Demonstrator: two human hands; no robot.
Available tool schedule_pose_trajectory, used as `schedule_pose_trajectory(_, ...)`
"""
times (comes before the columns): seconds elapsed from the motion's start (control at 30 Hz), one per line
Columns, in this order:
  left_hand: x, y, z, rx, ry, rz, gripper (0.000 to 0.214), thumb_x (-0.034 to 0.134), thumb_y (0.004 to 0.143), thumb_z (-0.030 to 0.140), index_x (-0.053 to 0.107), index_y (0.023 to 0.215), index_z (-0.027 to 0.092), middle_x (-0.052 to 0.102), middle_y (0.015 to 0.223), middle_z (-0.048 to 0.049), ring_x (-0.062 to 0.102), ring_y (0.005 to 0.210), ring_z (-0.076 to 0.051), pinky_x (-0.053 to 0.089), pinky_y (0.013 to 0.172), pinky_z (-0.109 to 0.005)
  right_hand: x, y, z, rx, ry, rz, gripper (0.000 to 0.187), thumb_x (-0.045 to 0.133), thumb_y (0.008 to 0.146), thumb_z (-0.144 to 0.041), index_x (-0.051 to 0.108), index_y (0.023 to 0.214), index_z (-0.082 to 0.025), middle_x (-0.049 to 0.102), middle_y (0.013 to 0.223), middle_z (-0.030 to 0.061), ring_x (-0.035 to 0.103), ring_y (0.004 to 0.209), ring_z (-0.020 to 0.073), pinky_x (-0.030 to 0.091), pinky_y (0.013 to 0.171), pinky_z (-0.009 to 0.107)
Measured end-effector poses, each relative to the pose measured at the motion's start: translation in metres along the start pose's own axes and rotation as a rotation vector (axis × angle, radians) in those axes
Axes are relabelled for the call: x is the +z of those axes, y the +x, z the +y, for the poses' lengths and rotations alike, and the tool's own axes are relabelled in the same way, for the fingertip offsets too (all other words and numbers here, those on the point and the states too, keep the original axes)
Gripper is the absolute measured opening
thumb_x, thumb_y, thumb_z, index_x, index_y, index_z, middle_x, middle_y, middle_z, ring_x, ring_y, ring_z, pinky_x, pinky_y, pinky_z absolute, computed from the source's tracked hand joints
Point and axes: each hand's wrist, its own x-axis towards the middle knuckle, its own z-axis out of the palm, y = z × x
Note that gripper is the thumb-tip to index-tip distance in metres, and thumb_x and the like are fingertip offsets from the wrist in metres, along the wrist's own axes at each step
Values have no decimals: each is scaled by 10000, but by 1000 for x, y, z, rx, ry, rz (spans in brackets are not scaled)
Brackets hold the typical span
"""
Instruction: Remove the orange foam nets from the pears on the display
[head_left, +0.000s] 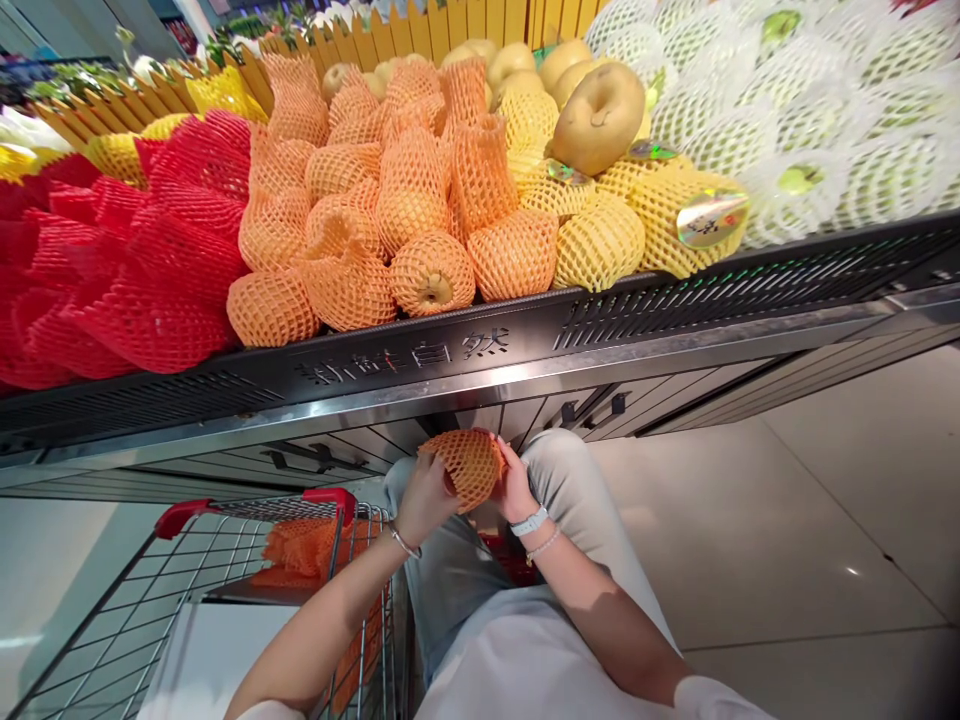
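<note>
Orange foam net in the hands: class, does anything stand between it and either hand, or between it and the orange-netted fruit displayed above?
Nothing visible separates the left hand or right hand from the orange foam net; both touch it. The black front panel stands between it and the orange-netted fruit.

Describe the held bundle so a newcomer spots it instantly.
Below the black-rimmed display, find the knees. Between them, the left hand and right hand hold the orange-netted bundle. Only it is held; other orange nets lie in the display and cart.
</note>
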Motion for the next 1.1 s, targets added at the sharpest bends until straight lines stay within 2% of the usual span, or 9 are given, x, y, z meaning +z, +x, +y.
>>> schedule_pose_trajectory(0.1, -10, -1, 2, 100, 176, -89, 370, 711, 651, 158, 655, 1017, 167, 635, 1056, -146, 591, 1037, -328, 477, 908, -486, -3, 0, 12, 100, 69, 7, 280, 666, 684, -419, 708, 853, -200, 726, 869, 24, 660, 844, 200, 536, 821, 342)
schedule_pose_trajectory(0.2, -22, -2, 6, 347, 134, -65, 324, 573, 839, 200, 600, 1161, 232, 617, 1163, -108, 564, 1118, -253, 436, 979, -414, -4, 0, 14, 193, 135, -40, 346, 583, 753, -415, 699, 961, -164, 721, 986, 56, 659, 926, 208, 533, 847, 348)
schedule_pose_trajectory(0.3, -25, 0, 3, 455, -16, 123, 729, 736, 739, 335, 395, 1380, 268, 481, 1364, -122, 435, 1286, -279, 318, 1093, -451, -1, 1, 6, 212, 158, -29, 348, 546, 781, -416, 690, 981, -170, 715, 1024, 61, 660, 948, 219, 538, 845, 363)
schedule_pose_trajectory(0.37, -20, 4, -2, 342, -122, 123, 1124, 856, 545, 434, 233, 1460, 242, 318, 1483, -176, 297, 1383, -342, 214, 1139, -514, 2, 1, 0, 208, 161, -10, 347, 556, 777, -416, 687, 990, -176, 711, 1042, 65, 663, 941, 220, 542, 838, 363)
schedule_pose_trajectory(0.43, -11, 9, -6, 180, -171, -25, 1279, 908, 374, 449, 259, 1447, 201, 277, 1501, -211, 199, 1417, -395, 109, 1156, -562, 5, -2, -2, 181, 150, -2, 359, 574, 776, -423, 682, 1016, -179, 699, 1085, 65, 653, 982, 220, 532, 873, 367)
schedule_pose_trajectory(0.57, 7, 10, -6, -49, -326, -208, 987, 919, 352, 376, 510, 1223, 159, 502, 1336, -201, 400, 1309, -401, 220, 1128, -562, 7, -13, 11, 58, 95, 17, 386, 628, 749, -516, 676, 1002, -229, 688, 1113, 38, 620, 1070, 229, 492, 959, 404)
schedule_pose_trajectory(0.7, 14, 1, 0, -256, -637, -43, 704, 878, 444, 341, 555, 1045, 166, 641, 1133, -139, 603, 1076, -307, 445, 986, -456, 10, -21, 28, -5, 61, 6, 446, 631, 726, -612, 661, 994, -256, 678, 1117, 17, 619, 1058, 218, 503, 941, 395)
schedule_pose_trajectory(1.0, 11, 7, -5, -510, -1056, 303, 401, 719, 652, 430, 629, 954, 182, 695, 954, -38, 656, 880, -189, 519, 804, -275, 30, -36, 23, -90, -74, -38, 374, 635, 793, -481, 568, 1091, -264, 624, 1191, 62, 597, 1105, 241, 515, 919, 424)
schedule_pose_trajectory(1.1, 5, 13, -8, -666, -1200, 302, 342, 604, 750, 427, 636, 946, 148, 690, 923, -58, 657, 808, -178, 526, 744, -273, 37, -40, 22, -93, -179, -49, 402, 685, 763, -408, 543, 1115, -275, 595, 1229, 47, 563, 1165, 223, 467, 999, 414)
